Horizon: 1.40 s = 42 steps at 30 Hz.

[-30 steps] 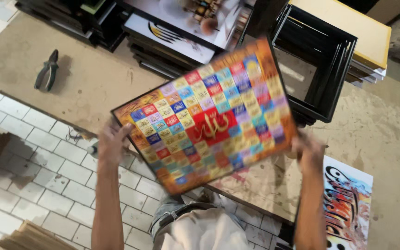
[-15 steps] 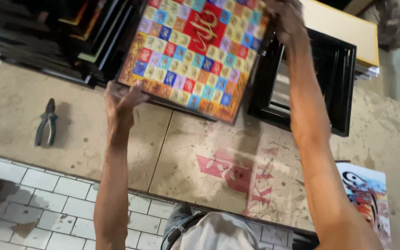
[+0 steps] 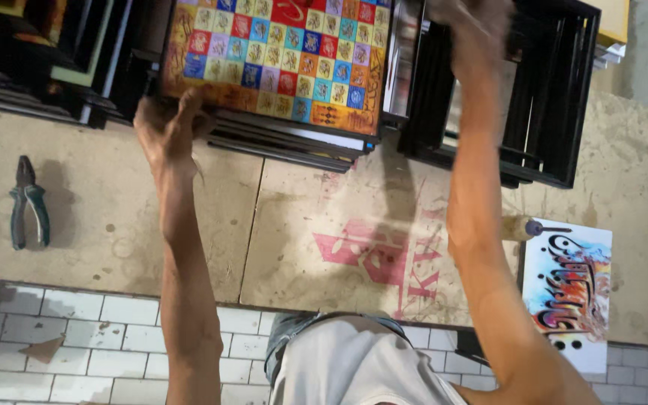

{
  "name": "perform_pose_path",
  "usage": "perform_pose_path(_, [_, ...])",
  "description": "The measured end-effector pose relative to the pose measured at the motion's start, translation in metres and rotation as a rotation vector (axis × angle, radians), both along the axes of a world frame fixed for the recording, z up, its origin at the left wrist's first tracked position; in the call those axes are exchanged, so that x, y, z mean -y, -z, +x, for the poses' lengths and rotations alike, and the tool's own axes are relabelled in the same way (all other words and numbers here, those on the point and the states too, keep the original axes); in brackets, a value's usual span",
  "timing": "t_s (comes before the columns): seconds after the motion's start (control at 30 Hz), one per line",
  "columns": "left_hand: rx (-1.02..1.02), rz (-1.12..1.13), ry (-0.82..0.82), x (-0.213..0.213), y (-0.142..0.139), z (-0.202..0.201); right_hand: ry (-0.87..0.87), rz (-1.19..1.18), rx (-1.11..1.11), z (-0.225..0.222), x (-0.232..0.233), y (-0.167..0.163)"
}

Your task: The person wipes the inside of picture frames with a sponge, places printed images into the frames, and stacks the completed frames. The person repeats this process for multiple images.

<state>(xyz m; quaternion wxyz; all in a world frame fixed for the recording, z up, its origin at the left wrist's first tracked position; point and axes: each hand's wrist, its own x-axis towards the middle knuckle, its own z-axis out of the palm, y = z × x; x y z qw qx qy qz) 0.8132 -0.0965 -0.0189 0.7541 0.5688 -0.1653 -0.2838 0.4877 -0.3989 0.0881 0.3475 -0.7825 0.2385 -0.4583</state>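
Hands at opposite edges: my left hand (image 3: 165, 127) closes its grip on the colourful framed picture (image 3: 279, 60); right hand (image 3: 470, 22) blurred, grip unclear. Stiff, probably fragile; I hold edges.

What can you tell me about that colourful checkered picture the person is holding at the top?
The framed picture is a grid of small bright squares, red, blue, yellow and teal, around a red centre panel, with an orange patterned border. It lies flat on a stack of dark frames, its upper part cut off by the view. The left hand grips its lower left corner; the blurred right hand is at its right side.
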Motion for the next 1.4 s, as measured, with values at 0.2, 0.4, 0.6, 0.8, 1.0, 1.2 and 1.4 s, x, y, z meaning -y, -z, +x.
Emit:
perform_pose_path(0.2, [-0.043,-0.108,-0.016,0.002,0.001,0.005,0.267,0.565,0.211,-0.146,-0.081,0.041])
perform_pose_path(0.4, [-0.077,-0.086,-0.016,0.006,-0.005,0.017,0.278,0.950,0.586,-0.255,-0.146,0.149])
perform_pose_path(0.6, [-0.026,-0.121,0.011,0.007,-0.023,0.019,0.248,1.284,0.808,-0.294,-0.180,0.193])
perform_pose_path(0.8, [-0.017,-0.071,-0.020,0.008,-0.035,0.014,0.102,1.369,0.897,-0.307,-0.180,0.178])
perform_pose_path(1.0, [0.102,0.017,0.046,-0.021,-0.035,-0.009,0.244,1.496,1.494,-0.329,-0.177,0.177])
perform_pose_path(1.2, [0.968,0.117,-0.069,0.018,0.017,-0.221,-0.012,1.565,1.927,-0.350,-0.165,0.178])
perform_pose_path(1.4, [1.634,-0.127,0.294,0.153,0.026,-0.385,-0.229,1.778,2.080,-0.373,-0.132,0.180])
